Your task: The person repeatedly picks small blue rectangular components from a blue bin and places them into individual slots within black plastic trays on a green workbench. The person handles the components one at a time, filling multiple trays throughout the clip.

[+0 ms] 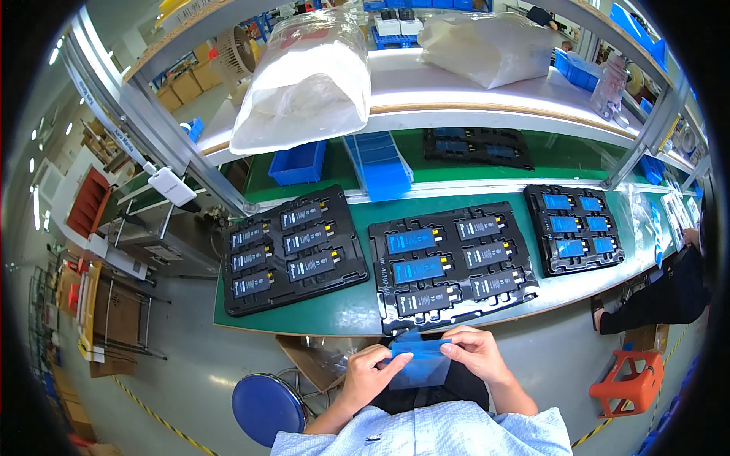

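Between my two hands, in front of my body at the table's near edge, is a thin blue plastic film, partly see-through. My left hand pinches its left side between thumb and fingers. At the film's upper right, my right hand grips it the same way. Just beyond lies a black plastic tray of flat battery packs. Two packs on its left side are covered in blue film, while the others, such as a black battery pack, show dark faces with yellow tabs.
Another black tray with dark packs sits left; a third tray at right holds blue-covered packs. Blue film sheets and a blue bin are behind. White bags rest on the shelf. Stools and a person are nearby.
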